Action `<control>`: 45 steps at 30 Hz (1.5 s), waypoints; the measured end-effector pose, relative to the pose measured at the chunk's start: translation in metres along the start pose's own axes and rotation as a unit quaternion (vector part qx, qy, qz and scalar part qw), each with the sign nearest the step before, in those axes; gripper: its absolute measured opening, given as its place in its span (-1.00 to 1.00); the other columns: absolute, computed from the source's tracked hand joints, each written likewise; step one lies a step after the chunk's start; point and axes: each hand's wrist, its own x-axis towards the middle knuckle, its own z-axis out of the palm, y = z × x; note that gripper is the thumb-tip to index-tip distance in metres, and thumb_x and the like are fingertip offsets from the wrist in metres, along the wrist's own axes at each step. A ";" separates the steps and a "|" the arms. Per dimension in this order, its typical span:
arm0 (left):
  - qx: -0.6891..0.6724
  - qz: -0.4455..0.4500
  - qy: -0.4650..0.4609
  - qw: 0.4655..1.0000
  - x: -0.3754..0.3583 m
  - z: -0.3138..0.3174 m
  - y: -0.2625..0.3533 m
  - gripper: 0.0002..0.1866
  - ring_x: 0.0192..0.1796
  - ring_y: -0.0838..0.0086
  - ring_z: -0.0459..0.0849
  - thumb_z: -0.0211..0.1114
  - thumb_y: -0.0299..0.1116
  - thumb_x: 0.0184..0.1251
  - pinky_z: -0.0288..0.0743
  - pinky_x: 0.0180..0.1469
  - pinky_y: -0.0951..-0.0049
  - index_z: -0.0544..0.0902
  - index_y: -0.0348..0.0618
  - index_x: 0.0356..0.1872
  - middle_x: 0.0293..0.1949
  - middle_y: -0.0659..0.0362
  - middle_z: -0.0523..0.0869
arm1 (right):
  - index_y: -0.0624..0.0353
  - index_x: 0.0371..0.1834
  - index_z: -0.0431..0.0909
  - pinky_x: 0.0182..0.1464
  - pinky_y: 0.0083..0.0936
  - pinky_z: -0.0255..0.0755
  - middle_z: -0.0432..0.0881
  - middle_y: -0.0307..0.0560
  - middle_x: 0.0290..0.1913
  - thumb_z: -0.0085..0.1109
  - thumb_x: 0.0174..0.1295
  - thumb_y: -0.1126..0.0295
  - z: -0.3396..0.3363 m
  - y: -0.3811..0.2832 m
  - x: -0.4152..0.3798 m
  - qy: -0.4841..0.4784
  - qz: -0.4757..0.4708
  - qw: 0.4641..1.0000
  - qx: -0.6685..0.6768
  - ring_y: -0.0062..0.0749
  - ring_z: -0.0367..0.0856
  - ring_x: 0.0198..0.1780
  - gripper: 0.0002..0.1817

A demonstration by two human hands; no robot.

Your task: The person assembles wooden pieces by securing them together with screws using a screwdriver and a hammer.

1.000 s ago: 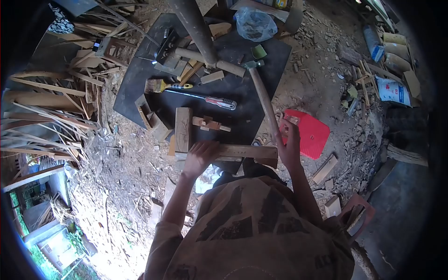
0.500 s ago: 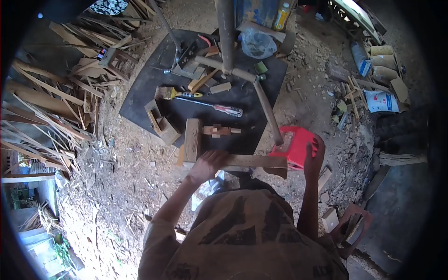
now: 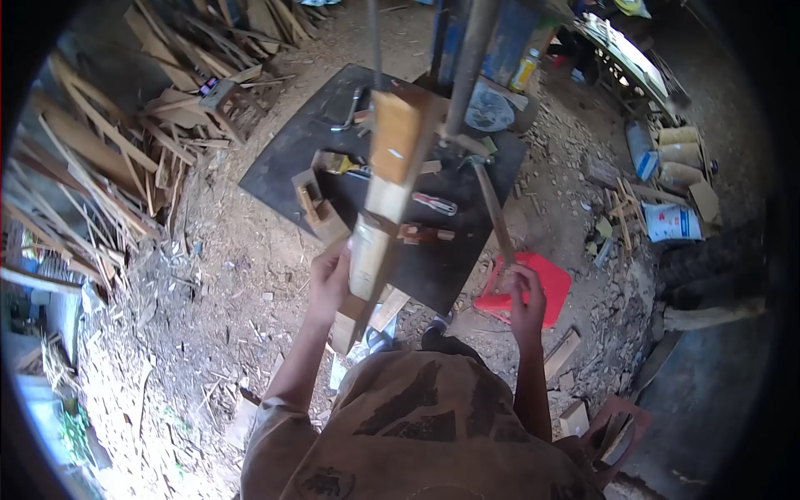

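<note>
My left hand is closed on a long piece of wood, held up slantwise over the table's near edge. Its upper end is blurred and covers part of the tabletop. My right hand has its fingers curled at the lower end of the handle of a hammer, above a red plastic stool. On the dark table lie a paintbrush, a screwdriver, a notched wooden block and a small wooden piece with a crosspiece.
Long wood offcuts lean and lie at the left. Wood chips cover the floor. A metal post rises at the table's far side, near a clear plastic bag and a yellow bottle. Sacks lie at the right.
My left hand has lifted the long wood from the table's near edge and turned it upward. My right hand has left the red stool for the hammer handle's end. The view has shifted slightly.
</note>
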 end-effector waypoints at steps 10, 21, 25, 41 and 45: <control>-0.408 -0.067 0.122 0.902 -0.050 -0.046 -0.004 -0.65 0.02 0.39 0.80 0.25 -0.15 0.71 0.72 0.10 0.38 0.70 -0.19 0.22 0.02 0.05 0.81 | 0.21 -0.10 0.74 0.05 -0.15 0.57 0.76 -0.01 -0.14 0.20 0.60 0.21 0.112 -0.218 -0.028 -0.237 -0.446 0.858 -0.092 -0.04 0.74 -0.06 -0.71; -0.540 0.008 0.191 0.819 -0.153 -0.050 -0.019 -0.63 0.16 0.30 0.74 0.25 -0.15 0.70 0.65 0.32 0.26 0.66 -0.19 0.28 0.08 0.02 0.77 | 0.24 -0.06 0.71 0.07 0.02 0.54 0.76 0.32 -0.14 -0.07 0.67 0.20 0.176 -0.229 -0.083 -0.549 -0.158 0.804 -0.167 0.24 0.74 0.02 -0.61; -0.621 0.085 0.141 0.766 -0.148 -0.052 -0.028 -0.61 0.20 0.27 0.72 0.25 -0.15 0.70 0.62 0.39 0.21 0.64 -0.19 0.30 0.10 0.00 0.76 | 0.10 0.28 0.62 0.03 0.03 0.61 0.75 0.33 0.00 0.08 0.60 0.20 0.180 -0.194 -0.109 -0.501 -0.330 0.782 -0.170 0.26 0.75 0.04 -0.65; -0.845 -0.022 0.063 0.530 -0.106 -0.077 -0.115 -0.70 -0.15 0.42 0.60 0.14 -0.11 0.67 0.63 -0.01 0.38 0.56 -0.13 -0.18 -0.31 0.22 0.53 | 0.25 0.27 0.67 0.33 -0.37 0.48 0.77 -0.07 0.09 0.03 0.62 0.20 0.200 -0.146 -0.080 -0.655 0.080 0.746 0.092 -0.44 0.65 0.15 -0.58; -0.735 0.058 0.077 0.672 -0.099 -0.089 -0.139 -0.47 -0.09 0.31 0.67 -0.04 0.21 0.66 0.66 0.09 0.17 0.61 -0.05 -0.16 -0.30 0.17 0.61 | 0.23 0.44 0.58 0.44 -0.42 0.40 0.68 -0.18 0.29 -0.01 0.68 0.18 0.203 -0.150 -0.056 -0.627 0.189 0.733 0.181 -0.51 0.56 0.30 -0.54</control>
